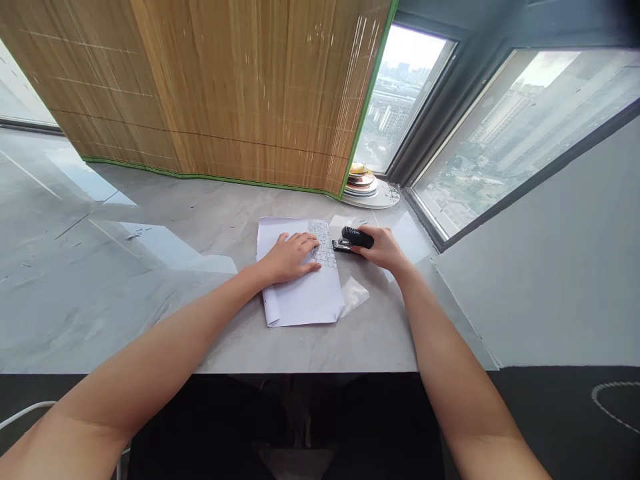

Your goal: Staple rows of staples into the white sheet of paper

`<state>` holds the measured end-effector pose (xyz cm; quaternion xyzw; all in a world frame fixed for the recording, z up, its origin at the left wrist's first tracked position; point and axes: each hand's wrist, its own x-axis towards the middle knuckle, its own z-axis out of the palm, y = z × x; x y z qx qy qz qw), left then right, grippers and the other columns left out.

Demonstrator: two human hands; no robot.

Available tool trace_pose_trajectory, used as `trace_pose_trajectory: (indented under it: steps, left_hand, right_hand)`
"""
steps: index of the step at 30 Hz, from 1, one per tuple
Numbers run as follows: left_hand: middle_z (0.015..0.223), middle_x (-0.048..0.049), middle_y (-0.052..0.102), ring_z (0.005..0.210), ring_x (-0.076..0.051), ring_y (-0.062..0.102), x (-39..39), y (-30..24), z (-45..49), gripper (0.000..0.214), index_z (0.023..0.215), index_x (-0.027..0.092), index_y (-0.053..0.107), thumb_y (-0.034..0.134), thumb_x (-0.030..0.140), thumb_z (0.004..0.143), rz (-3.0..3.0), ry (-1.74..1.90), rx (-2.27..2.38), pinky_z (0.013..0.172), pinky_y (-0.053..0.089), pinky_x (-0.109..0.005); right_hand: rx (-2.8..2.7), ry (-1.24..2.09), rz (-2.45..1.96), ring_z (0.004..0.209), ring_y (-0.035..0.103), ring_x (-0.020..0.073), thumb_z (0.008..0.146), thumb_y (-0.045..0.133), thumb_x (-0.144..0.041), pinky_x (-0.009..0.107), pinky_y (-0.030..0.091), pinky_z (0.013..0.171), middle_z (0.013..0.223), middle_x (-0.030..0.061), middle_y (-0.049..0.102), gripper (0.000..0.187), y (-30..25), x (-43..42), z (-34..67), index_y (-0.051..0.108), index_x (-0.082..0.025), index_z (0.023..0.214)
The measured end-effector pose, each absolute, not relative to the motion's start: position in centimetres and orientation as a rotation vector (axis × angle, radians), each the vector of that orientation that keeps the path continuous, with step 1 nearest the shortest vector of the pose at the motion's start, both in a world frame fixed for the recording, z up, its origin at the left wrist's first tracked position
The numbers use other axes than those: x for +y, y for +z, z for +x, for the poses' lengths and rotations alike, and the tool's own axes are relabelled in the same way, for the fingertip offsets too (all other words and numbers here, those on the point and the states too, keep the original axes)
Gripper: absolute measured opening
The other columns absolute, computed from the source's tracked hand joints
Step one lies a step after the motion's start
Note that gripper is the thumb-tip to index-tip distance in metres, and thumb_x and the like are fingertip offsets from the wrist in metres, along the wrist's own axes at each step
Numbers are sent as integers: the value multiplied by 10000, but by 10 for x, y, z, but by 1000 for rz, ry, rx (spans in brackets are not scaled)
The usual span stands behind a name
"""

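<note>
A stack of white paper (305,300) lies on the grey marble-look sill, with printed line drawings along its upper right part and a curled lower left corner. My left hand (293,257) rests flat on the sheets, fingers stretched toward the printed area. My right hand (383,248) is wrapped round a black stapler (356,237), whose jaws point left at the paper's right edge. Whether the paper sits between the jaws I cannot make out. Just below the stapler lies a small clear plastic bag (355,295).
A bamboo blind (240,93) with green edging hangs over the back of the sill (310,350). Stacked plates (367,190) stand in the far corner by the window (407,93). A white wall (560,267) bounds the right side. The sill's front edge is near me.
</note>
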<state>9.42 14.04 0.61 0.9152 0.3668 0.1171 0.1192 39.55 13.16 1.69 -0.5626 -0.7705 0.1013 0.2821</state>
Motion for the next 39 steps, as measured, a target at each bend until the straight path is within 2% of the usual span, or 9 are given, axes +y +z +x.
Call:
trace_pose_trajectory:
  steps: [5, 9, 12, 21, 28, 32, 34, 36, 39]
  left_hand:
    - [1507, -119, 594, 1373, -317, 553, 146, 5, 92, 525, 1353, 227, 627, 695, 498, 908, 2616, 598, 1013, 1139, 389, -469]
    - [1076, -86, 714, 1015, -232, 654, 155, 17, 83, 162, 1004, 197, 652, 501, 216, 949, 2333, 1270, 1149, 911, 471, -353]
    - [798, -41, 634, 737, -194, 564, 164, 23, 73, 209, 775, 215, 553, 429, 120, 914, 2050, 1545, 1398, 711, 403, -318]
    - [569, 23, 440, 562, -158, 395, 182, 14, 56, 228, 644, 225, 487, 470, 130, 851, 1748, 1552, 1475, 606, 279, -313]
    - [574, 22, 423, 573, -155, 371, 180, 10, 71, 232, 634, 227, 435, 475, 159, 852, 1737, 1448, 1454, 598, 245, -323]
    - [567, 22, 237, 564, -148, 226, 186, 10, 64, 342, 590, 228, 236, 480, 147, 815, 1559, 1479, 1406, 580, 137, -349]
    - [579, 19, 191, 574, -147, 187, 189, 9, 59, 367, 581, 231, 196, 482, 144, 793, 1468, 1488, 1411, 584, 105, -356]
    - [585, 19, 182, 576, -144, 174, 190, 8, 57, 364, 571, 233, 201, 488, 153, 781, 1426, 1490, 1415, 579, 90, -352]
    - [603, 26, 150, 568, -135, 136, 193, 7, 56, 369, 587, 236, 179, 499, 184, 764, 1367, 1497, 1381, 558, 76, -338]
  right_hand:
    - [-1566, 139, -1581, 639, 485, 151, 830, 723, -465, 290, 370, 641, 667, -26, 576, 280, 20, 126, 360, 628, -205, 785]
    - [-1575, 282, -1512, 664, 505, 154, 831, 701, -438, 276, 374, 654, 707, -32, 577, 242, 24, 115, 304, 604, -216, 820]
    - [-1732, 343, -1520, 679, 518, 161, 822, 712, -362, 281, 370, 671, 715, -32, 583, 214, 18, 107, 259, 549, -230, 784]
    - [-1808, 216, -1615, 809, 566, 203, 857, 646, -266, 306, 395, 741, 868, 19, 650, 134, 1, 74, 285, 520, -238, 822]
    - [-1666, 316, -1738, 727, 559, 198, 908, 660, -547, 311, 412, 685, 768, 2, 613, 345, 5, 50, 379, 549, -240, 795]
    - [-1540, 325, -1616, 916, 650, 241, 1041, 304, -672, 368, 523, 831, 967, 77, 683, 574, 11, 82, 409, 651, -228, 936]
    - [-1613, 193, -1635, 1109, 656, 285, 1021, 324, -698, 437, 517, 1004, 1167, 136, 689, 601, 9, 110, 418, 682, -216, 1013]
    - [-1816, 147, -1699, 1388, 545, 326, 1004, 356, -714, 481, 405, 1190, 1468, 193, 586, 660, 3, 138, 419, 683, -184, 1223]
    - [-2098, 228, -1881, 1634, 231, 320, 1024, 306, -729, 489, 195, 1321, 1734, 204, 295, 830, -10, 168, 410, 480, -120, 1559]
